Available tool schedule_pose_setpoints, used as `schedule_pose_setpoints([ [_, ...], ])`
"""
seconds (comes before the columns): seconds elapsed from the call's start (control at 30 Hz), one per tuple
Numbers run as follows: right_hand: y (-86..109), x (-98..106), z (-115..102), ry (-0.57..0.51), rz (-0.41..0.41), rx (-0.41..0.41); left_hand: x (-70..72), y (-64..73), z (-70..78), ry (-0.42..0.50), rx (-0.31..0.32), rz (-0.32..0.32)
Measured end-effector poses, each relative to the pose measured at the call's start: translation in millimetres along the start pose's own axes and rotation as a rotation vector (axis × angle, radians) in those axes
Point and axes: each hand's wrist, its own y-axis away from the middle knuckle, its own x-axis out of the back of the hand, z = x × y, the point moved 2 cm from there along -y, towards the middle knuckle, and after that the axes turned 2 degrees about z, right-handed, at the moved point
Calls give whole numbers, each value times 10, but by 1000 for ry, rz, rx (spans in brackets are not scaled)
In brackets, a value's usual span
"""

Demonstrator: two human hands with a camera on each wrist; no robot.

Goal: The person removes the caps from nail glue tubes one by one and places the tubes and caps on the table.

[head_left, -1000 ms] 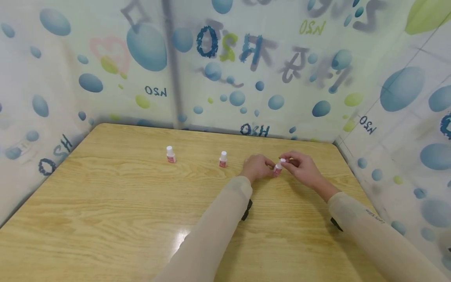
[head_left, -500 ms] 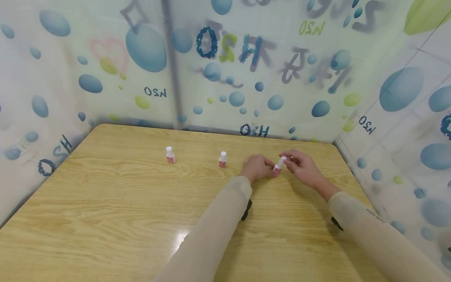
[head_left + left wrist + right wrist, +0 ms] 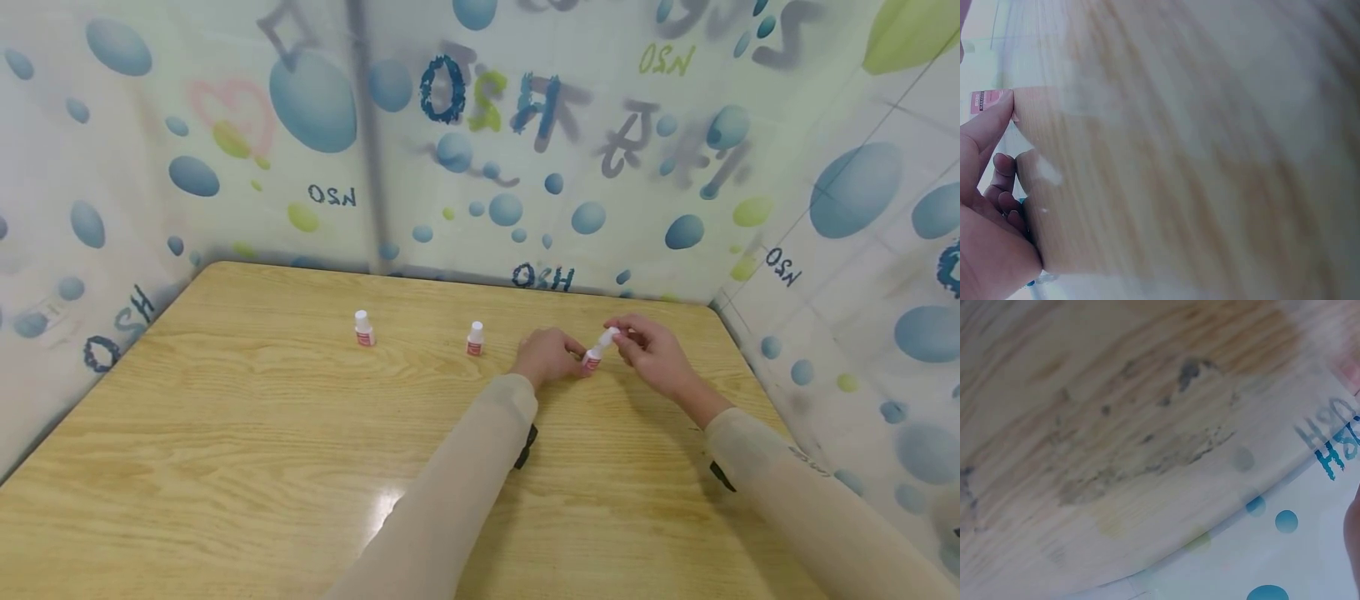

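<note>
A small white bottle with a red label (image 3: 592,362) stands at the table's right half, between my two hands. My left hand (image 3: 550,357) pinches it low down from the left. In the left wrist view, the thumb of that left hand (image 3: 988,187) lies against the red label (image 3: 982,101). My right hand (image 3: 654,357) pinches the white cap (image 3: 612,332), up and to the right of the bottle's body, with a white narrow part between them. Whether cap and bottle still touch is hard to tell. Only a sliver of the right hand (image 3: 1353,534) enters the right wrist view.
Two similar capped bottles stand upright to the left, one nearer (image 3: 475,339) and one farther (image 3: 364,329). The wooden table (image 3: 262,433) meets patterned sheeting (image 3: 435,208) at its back and sides.
My right hand has shifted slightly up and right with the cap, and the white stretch above the bottle's label has lengthened. My left hand has stayed in place.
</note>
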Motion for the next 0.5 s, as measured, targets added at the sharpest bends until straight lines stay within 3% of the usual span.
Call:
schedule_pose_setpoints([
  [0.23, 9, 27, -4, -47, 61, 61, -17, -38, -13, -3, 16, -10],
  [0.5, 9, 43, 20, -50, 101, 75, -11, -18, -18, 15, 8, -6],
])
